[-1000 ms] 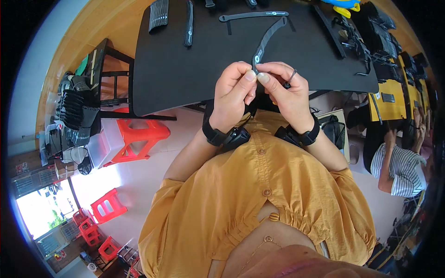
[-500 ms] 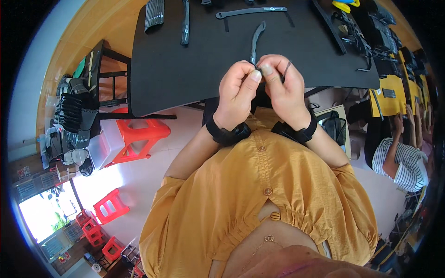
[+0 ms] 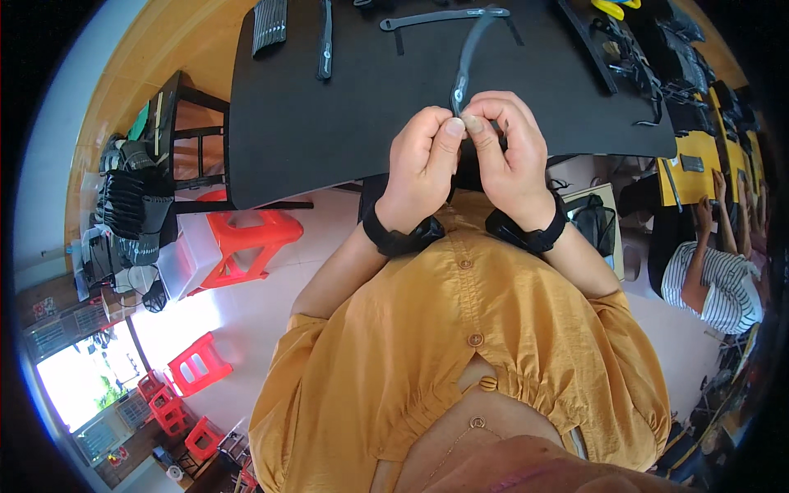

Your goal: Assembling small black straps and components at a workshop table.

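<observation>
Both hands meet above the near edge of the black table (image 3: 362,123). My left hand (image 3: 419,168) pinches the near end of a dark strap (image 3: 467,62) between thumb and forefinger. Against the same end, my right hand (image 3: 514,164) is closed in a pinch too. From the fingertips the strap rises away from me, its far end crossing over another dark strap (image 3: 419,20) that lies crosswise on the table. One more strap (image 3: 326,45) lies lengthwise to the left, beside a bundle of straps (image 3: 269,31). The pinched tip is hidden by my fingers.
A long black bar (image 3: 586,45) lies at the table's right, near tangled black straps (image 3: 633,66) and a yellow-handled item (image 3: 608,9). Red stools (image 3: 255,238) stand on the floor at left. A person in a striped shirt (image 3: 711,283) sits at a yellow table (image 3: 689,177).
More of the strap now extends from my fingers, reaching farther over the table, and its pale mark shows near my fingertips. My right hand has shifted slightly to the right.
</observation>
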